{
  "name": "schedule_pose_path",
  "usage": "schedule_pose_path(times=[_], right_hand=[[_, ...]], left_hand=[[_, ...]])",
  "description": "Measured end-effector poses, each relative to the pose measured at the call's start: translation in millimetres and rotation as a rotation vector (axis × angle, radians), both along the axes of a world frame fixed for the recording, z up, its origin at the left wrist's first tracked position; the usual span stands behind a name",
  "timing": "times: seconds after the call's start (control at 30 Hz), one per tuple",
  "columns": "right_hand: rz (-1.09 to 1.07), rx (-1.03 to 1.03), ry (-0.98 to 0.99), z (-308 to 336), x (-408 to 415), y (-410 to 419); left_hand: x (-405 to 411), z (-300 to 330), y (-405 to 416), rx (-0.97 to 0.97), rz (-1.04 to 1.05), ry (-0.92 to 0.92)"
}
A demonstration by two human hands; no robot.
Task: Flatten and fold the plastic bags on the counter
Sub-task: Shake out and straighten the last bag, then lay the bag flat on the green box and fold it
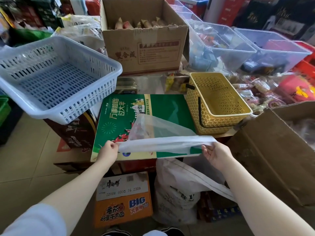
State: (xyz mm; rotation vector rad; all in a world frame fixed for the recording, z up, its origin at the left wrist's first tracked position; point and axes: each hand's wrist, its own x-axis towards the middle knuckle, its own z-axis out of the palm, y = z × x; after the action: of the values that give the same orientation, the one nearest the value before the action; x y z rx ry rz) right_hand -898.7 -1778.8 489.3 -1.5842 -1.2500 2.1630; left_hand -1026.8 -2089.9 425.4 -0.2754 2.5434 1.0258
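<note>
- Fingers (113,145) of left hand (109,152) curled, pinching the left end of a clear plastic bag (163,139).
- Right hand (216,155) fingers (207,150) bent round the right end of the same bag, gripping it.
- Bag stretched between both hands in a bunched band; upper part of it lifts up and back as a loose translucent flap.
- Bag held over the near half of a green printed carton (136,113) lying flat, which serves as the surface.
- Yellow basket (216,101) with a black handle sits just right of the green carton, touching its edge or close to it; cannot tell which.
- Pale blue slotted basket (56,77) at left, tilted, resting on a dark brown box (75,133).
- Open cardboard box (144,40) behind the green carton, packets inside.
- Clear plastic bins (238,43) at back right, with wrapped goods in them.
- Large brown cardboard box (276,150) at right, near the right forearm.
- Orange noodle carton (122,201) low down, between the forearms.
- White printed sack (177,193) beside the orange carton, under the right forearm.
- Wrapped snacks (255,92) piled right of the yellow basket.
- Tiled floor (25,159) at lower left.
- White sleeve (34,222) on the left arm at bottom left.
</note>
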Motion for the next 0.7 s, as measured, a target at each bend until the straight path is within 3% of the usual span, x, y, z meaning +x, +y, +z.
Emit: schedule_pose_path(times=[0.1,0.17,0.2,0.27,0.3,0.37,0.43,0.5,0.6,0.7], right_hand=[[-0.068,-0.073,0.062,-3,-8,-6],[0.018,0.046,-0.029,-11,-17,-9],[0.106,0.179,-0.13,-14,-20,-10],[0.396,0.651,-0.448,-16,-23,-17],[0.523,0.889,-0.513,-13,-25,-24],[0.693,1.188,-0.364,-5,-33,-47],[0.814,1.333,-0.061,3,-45,-76],[1.07,1.39,0.115,4,-58,-105],[1.504,1.509,-0.005,-18,-71,-140],[1.625,1.649,-0.14,-57,-73,-165]], left_hand=[[-3,13,6,0.638,0.28,-0.267],[-9,22,8,0.795,0.268,-0.237],[-11,27,8,0.806,0.236,-0.195],[-16,36,7,0.778,0.189,-0.107],[-18,40,5,0.755,0.172,-0.065],[-22,46,-3,0.703,0.114,-0.006],[-23,48,-15,0.655,0.026,0.01],[-23,47,-29,0.637,0.004,-0.01],[-22,38,-50,0.492,0.037,0.057],[-20,23,-73,0.349,0.12,0.148]])
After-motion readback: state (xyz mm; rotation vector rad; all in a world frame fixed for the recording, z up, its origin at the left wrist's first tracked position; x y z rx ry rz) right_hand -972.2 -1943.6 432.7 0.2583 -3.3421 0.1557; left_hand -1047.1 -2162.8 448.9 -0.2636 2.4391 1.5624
